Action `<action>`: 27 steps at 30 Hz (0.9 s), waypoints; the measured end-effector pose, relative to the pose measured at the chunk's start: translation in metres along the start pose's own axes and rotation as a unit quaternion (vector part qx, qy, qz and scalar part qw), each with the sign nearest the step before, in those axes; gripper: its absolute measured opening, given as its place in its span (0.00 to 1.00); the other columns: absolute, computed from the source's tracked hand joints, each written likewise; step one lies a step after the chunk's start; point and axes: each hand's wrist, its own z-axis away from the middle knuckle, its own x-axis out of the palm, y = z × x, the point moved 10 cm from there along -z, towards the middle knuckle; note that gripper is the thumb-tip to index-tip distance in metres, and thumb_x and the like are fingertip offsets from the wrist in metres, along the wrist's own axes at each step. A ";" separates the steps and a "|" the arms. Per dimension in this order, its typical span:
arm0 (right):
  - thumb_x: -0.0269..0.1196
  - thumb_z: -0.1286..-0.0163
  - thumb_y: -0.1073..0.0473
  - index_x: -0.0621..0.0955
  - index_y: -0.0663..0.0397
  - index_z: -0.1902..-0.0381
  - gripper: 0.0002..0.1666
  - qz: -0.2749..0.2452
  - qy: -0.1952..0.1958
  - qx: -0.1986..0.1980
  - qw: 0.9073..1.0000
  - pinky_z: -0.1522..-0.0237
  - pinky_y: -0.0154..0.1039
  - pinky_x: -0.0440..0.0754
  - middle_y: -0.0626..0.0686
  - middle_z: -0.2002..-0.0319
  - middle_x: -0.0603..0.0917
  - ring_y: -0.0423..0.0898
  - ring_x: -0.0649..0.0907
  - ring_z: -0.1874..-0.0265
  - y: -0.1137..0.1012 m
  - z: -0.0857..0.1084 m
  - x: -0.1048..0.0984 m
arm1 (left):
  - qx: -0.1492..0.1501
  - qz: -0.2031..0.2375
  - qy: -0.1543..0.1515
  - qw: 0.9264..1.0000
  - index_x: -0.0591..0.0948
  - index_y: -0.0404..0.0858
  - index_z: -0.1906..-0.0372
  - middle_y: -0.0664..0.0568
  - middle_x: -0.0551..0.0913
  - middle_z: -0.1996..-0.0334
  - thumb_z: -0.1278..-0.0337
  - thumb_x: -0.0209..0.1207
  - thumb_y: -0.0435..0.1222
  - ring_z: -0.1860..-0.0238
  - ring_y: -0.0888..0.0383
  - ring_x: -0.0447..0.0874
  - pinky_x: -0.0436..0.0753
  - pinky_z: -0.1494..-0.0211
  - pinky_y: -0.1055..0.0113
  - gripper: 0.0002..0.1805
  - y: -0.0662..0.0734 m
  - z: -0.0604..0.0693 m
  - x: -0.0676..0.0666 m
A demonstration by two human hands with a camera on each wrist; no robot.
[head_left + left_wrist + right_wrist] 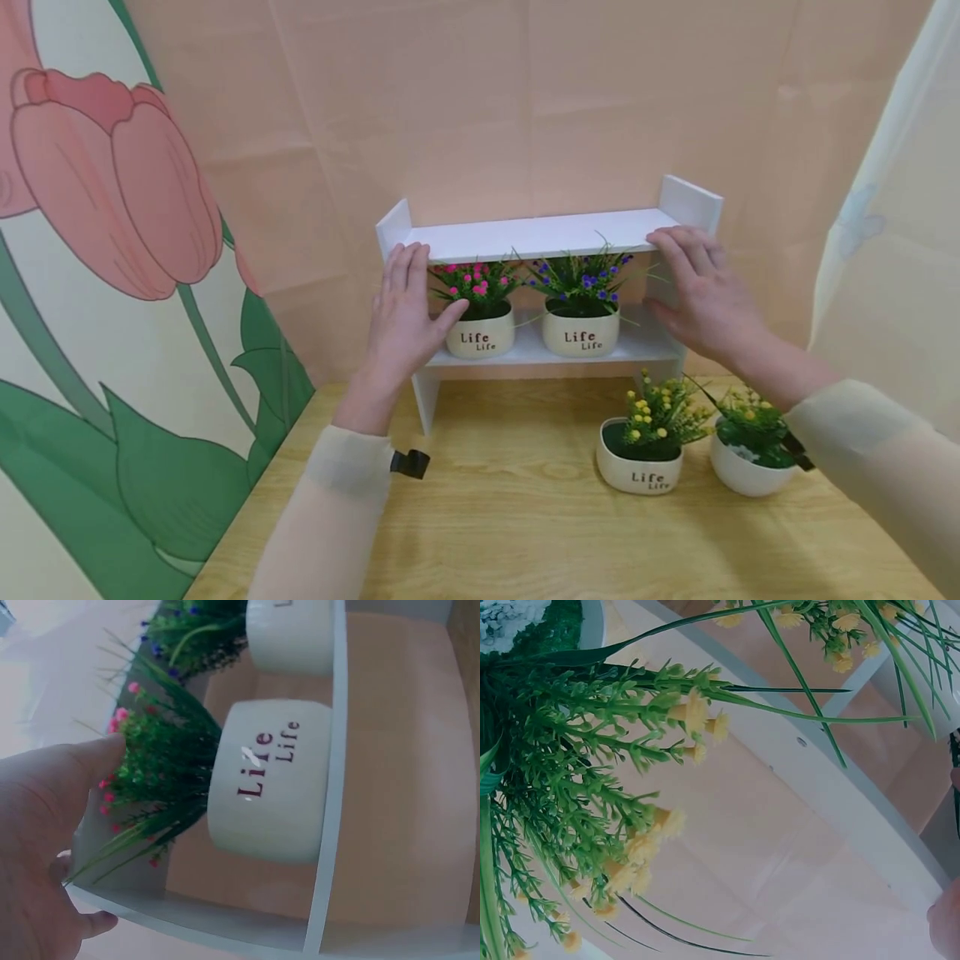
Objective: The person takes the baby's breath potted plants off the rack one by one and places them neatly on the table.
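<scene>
A white two-tier shelf (540, 236) stands against the back wall. My left hand (405, 317) touches its upper left front corner with extended fingers; the thumb spreads in front of the pink-flowered potted plant (482, 335). Beside that plant on the lower tier sits a blue-flowered potted plant (581, 333). At the upper right end, my right hand (708, 292) rests its fingertips on the upper board, the thumb lower, near the side panel. In the left wrist view, the left thumb (97, 761) is by the pink flowers. Only a bit of the right hand (946, 922) shows in the right wrist view.
On the wooden table (487, 517), a yellow-flowered potted plant (641, 467) stands in front of the shelf's right side. Another yellow-flowered plant in a white pot (750, 475) is next to it, close under the right forearm. A tulip-patterned panel (112, 183) borders the left.
</scene>
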 end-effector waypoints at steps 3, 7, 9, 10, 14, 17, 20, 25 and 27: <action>0.83 0.47 0.71 0.62 0.64 0.18 0.63 -0.002 0.001 0.001 1.000 0.16 0.58 0.56 0.70 0.25 0.65 0.72 0.61 0.25 0.000 0.001 0.000 | 0.010 0.020 0.023 0.999 0.53 0.38 0.10 0.45 0.53 0.12 0.25 0.68 0.56 0.10 0.48 0.37 0.51 0.13 0.38 0.54 0.004 0.006 -0.007; 0.82 0.48 0.72 0.62 0.64 0.19 0.63 -0.001 0.004 0.003 1.000 0.16 0.58 0.55 0.70 0.25 0.64 0.72 0.61 0.25 0.000 0.001 0.000 | 0.026 0.031 0.049 0.998 0.56 0.37 0.11 0.44 0.55 0.13 0.25 0.70 0.54 0.10 0.47 0.40 0.51 0.12 0.39 0.53 0.010 0.014 -0.012; 0.82 0.48 0.72 0.62 0.64 0.19 0.62 -0.002 0.006 0.002 1.000 0.16 0.58 0.55 0.70 0.26 0.64 0.72 0.61 0.25 -0.001 0.001 0.000 | 0.033 0.032 0.061 0.997 0.57 0.36 0.12 0.43 0.57 0.14 0.26 0.70 0.54 0.10 0.47 0.41 0.51 0.12 0.40 0.52 0.012 0.020 -0.013; 0.81 0.48 0.72 0.62 0.65 0.19 0.62 -0.003 0.008 0.000 1.000 0.16 0.59 0.55 0.70 0.26 0.64 0.72 0.61 0.26 -0.001 0.001 0.000 | 0.036 0.033 0.068 0.997 0.58 0.36 0.12 0.43 0.57 0.14 0.26 0.71 0.54 0.10 0.47 0.41 0.51 0.12 0.40 0.52 0.013 0.023 -0.014; 0.80 0.48 0.73 0.63 0.66 0.20 0.60 -0.006 0.013 -0.007 1.000 0.16 0.58 0.54 0.71 0.27 0.65 0.73 0.62 0.26 -0.004 0.000 0.001 | 0.060 0.038 0.098 0.993 0.60 0.34 0.14 0.42 0.60 0.15 0.28 0.73 0.51 0.11 0.44 0.44 0.51 0.12 0.40 0.51 0.019 0.036 -0.015; 0.80 0.48 0.73 0.63 0.66 0.20 0.60 -0.006 0.016 -0.006 1.000 0.16 0.58 0.55 0.71 0.27 0.65 0.73 0.62 0.26 -0.004 0.001 0.002 | 0.082 0.042 0.130 0.987 0.62 0.32 0.15 0.39 0.62 0.17 0.30 0.73 0.50 0.12 0.40 0.47 0.50 0.13 0.39 0.50 0.024 0.047 -0.016; 0.80 0.48 0.73 0.62 0.65 0.20 0.61 -0.004 0.014 0.001 1.000 0.16 0.59 0.55 0.70 0.26 0.64 0.72 0.61 0.26 -0.003 0.001 0.003 | 0.098 0.049 0.160 0.981 0.64 0.31 0.17 0.38 0.64 0.18 0.30 0.71 0.52 0.13 0.38 0.50 0.49 0.12 0.40 0.49 0.028 0.056 -0.015; 0.79 0.47 0.72 0.62 0.65 0.19 0.61 0.001 0.011 0.007 1.000 0.16 0.59 0.55 0.70 0.26 0.63 0.72 0.61 0.25 -0.003 0.001 0.002 | 0.114 0.067 0.184 0.974 0.65 0.30 0.17 0.36 0.66 0.19 0.30 0.70 0.53 0.13 0.37 0.52 0.51 0.13 0.38 0.49 0.030 0.069 -0.010; 0.79 0.47 0.72 0.62 0.65 0.19 0.61 0.001 0.012 0.007 1.000 0.16 0.59 0.55 0.70 0.26 0.64 0.72 0.61 0.25 -0.003 0.001 0.001 | 0.124 0.076 0.192 0.971 0.66 0.29 0.18 0.35 0.67 0.20 0.32 0.72 0.51 0.14 0.36 0.54 0.53 0.13 0.38 0.48 0.030 0.073 -0.007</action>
